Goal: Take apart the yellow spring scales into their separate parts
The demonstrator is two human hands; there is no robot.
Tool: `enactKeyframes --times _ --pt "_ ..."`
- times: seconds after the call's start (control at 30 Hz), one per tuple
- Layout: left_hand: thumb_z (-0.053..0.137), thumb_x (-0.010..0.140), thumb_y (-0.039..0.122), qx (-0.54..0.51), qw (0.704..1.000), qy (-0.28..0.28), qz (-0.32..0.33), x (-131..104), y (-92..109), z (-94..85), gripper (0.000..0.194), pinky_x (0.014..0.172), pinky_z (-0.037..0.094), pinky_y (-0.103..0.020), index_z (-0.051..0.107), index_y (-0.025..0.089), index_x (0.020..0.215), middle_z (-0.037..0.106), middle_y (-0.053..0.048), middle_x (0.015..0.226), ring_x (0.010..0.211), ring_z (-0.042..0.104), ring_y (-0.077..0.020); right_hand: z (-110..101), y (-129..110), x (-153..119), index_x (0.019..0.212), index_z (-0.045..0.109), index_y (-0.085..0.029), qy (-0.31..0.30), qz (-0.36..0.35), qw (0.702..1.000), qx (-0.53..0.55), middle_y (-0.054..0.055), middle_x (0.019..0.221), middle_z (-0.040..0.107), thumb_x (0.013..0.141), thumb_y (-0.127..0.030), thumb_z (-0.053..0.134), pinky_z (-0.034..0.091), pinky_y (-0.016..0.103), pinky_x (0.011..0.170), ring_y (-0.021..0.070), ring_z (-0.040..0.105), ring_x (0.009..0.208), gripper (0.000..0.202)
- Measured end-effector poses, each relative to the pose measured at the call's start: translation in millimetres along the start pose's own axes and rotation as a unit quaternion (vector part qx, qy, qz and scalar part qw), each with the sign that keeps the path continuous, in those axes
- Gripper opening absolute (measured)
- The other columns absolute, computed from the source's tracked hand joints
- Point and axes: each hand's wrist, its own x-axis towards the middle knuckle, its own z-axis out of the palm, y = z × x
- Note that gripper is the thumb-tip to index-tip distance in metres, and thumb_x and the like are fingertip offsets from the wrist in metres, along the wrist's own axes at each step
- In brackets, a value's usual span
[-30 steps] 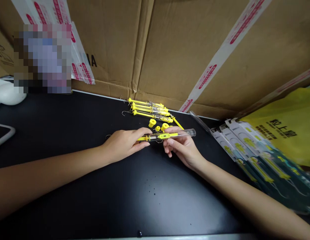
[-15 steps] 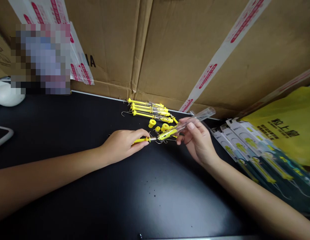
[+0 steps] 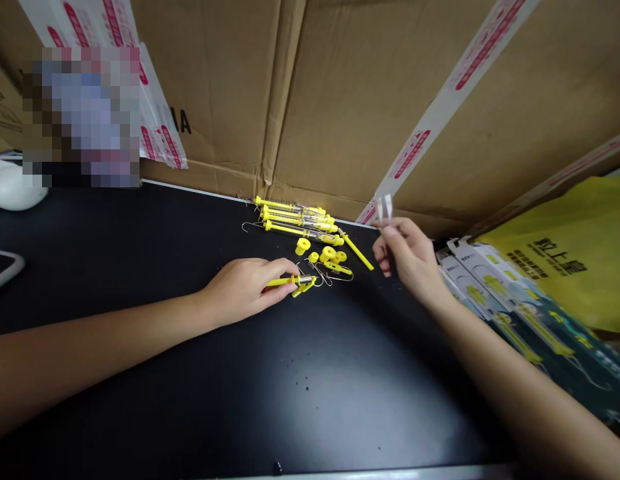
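Note:
My left hand [image 3: 247,283] pinches a yellow plastic rod [image 3: 277,281] whose silvery metal end points right, above the black table. A small yellow piece [image 3: 303,289] lies or hangs just beneath that end; I cannot tell if it is attached. Farther right, my right hand [image 3: 405,253] is closed around a clear plastic tube [image 3: 385,207], seen nearly end-on. Between the hands are loose yellow caps [image 3: 328,254], a yellow slotted piece [image 3: 339,268], wire hooks [image 3: 326,279] and a loose yellow rod [image 3: 357,252]. Several spring scales [image 3: 303,227] lie side by side behind them.
A large cardboard box [image 3: 215,87] walls off the table's back. On the right stand packaged spring scales [image 3: 520,320] and a yellow bag [image 3: 565,260]. A white rounded object [image 3: 15,187] and a phone-like device [image 3: 5,270] sit at left. Dark specks dot the black table [image 3: 215,400].
My right hand has drawn the clear tube back and right, off the rod held in my left hand. The tube now points away from me. My left hand stays in place.

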Motion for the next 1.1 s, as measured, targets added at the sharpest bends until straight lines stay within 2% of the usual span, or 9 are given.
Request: enactKeyframes --times 0.07,0.17,0.33,0.47,0.63,0.8,0.93,1.1 --pt "0.048 0.089 0.035 -0.001 1.000 0.005 0.003 0.1 0.1 0.1 0.022 0.069 0.044 -0.023 0.057 0.024 0.105 0.065 0.002 0.081 0.074 0.062 -0.0129 -4.4 12.0 5.5 0.111 0.045 -0.021 -0.036 0.005 0.996 -0.077 -0.004 0.061 0.056 0.083 -0.039 0.053 0.034 0.019 0.037 0.0083 0.042 0.042 0.034" --pt "0.049 0.088 0.035 -0.004 1.000 0.015 0.010 0.0 0.8 0.3 0.021 0.067 0.044 -0.022 0.057 0.024 0.104 0.065 0.003 0.080 0.073 0.063 -0.0123 -5.6 27.3 10.1 0.115 0.041 -0.018 -0.069 -0.016 0.985 -0.156 0.001 0.074 0.064 0.081 -0.029 0.052 0.041 0.023 0.050 0.0114 0.051 0.055 0.037" --pt "0.049 0.088 0.035 -0.001 1.000 0.019 0.012 -0.4 2.1 -0.1 0.021 0.065 0.043 -0.021 0.058 0.023 0.104 0.064 0.002 0.078 0.072 0.062 -0.0120 -2.0 29.8 8.8 0.113 0.045 -0.019 -0.040 -0.047 0.956 -0.286 0.004 0.083 0.066 0.080 -0.028 0.053 0.040 0.026 0.054 0.0109 0.049 0.051 0.035" --pt "0.048 0.088 0.035 0.005 1.000 0.019 0.010 -0.2 2.0 -0.3 0.021 0.065 0.043 -0.022 0.058 0.023 0.103 0.064 0.002 0.076 0.071 0.062 -0.0124 0.1 23.2 5.9 0.104 0.052 -0.020 -0.030 -0.062 0.931 -0.357 0.003 0.081 0.064 0.083 -0.036 0.053 0.039 0.026 0.056 0.0124 0.051 0.055 0.026" --pt "0.048 0.088 0.034 0.003 1.000 0.017 0.010 -0.3 2.5 -0.2 0.021 0.066 0.044 -0.022 0.058 0.023 0.103 0.065 0.002 0.078 0.072 0.062 -0.0126 2.4 21.9 4.0 0.106 0.053 -0.021 -0.059 -0.065 0.929 -0.358 0.000 0.074 0.060 0.081 -0.037 0.056 0.037 0.025 0.055 0.0125 0.048 0.056 0.030" --pt "0.048 0.089 0.035 0.003 1.000 0.016 0.011 -0.7 2.2 0.2 0.021 0.066 0.043 -0.022 0.057 0.023 0.104 0.065 0.002 0.079 0.072 0.062 -0.0126 3.8 19.8 2.5 0.110 0.055 -0.021 -0.125 -0.058 0.940 -0.312 -0.001 0.074 0.056 0.083 -0.038 0.053 0.037 0.024 0.053 0.0102 0.041 0.052 0.032" --pt "0.048 0.088 0.034 0.006 1.000 0.016 0.010 -0.7 1.5 0.3 0.021 0.066 0.043 -0.022 0.058 0.023 0.103 0.065 0.002 0.078 0.072 0.062 -0.0127 4.3 19.4 2.4 0.110 0.054 -0.020 -0.131 -0.039 0.946 -0.294 -0.001 0.076 0.055 0.080 -0.033 0.054 0.038 0.024 0.052 0.0094 0.040 0.051 0.032" --pt "0.048 0.088 0.035 0.007 1.000 0.015 0.009 -0.3 1.8 -1.0 0.021 0.065 0.043 -0.023 0.057 0.023 0.104 0.065 0.002 0.078 0.072 0.062 -0.0132 5.8 19.8 2.0 0.111 0.053 -0.022 -0.135 -0.047 0.933 -0.330 -0.001 0.074 0.052 0.077 -0.033 0.057 0.037 0.023 0.052 0.0107 0.044 0.055 0.036"
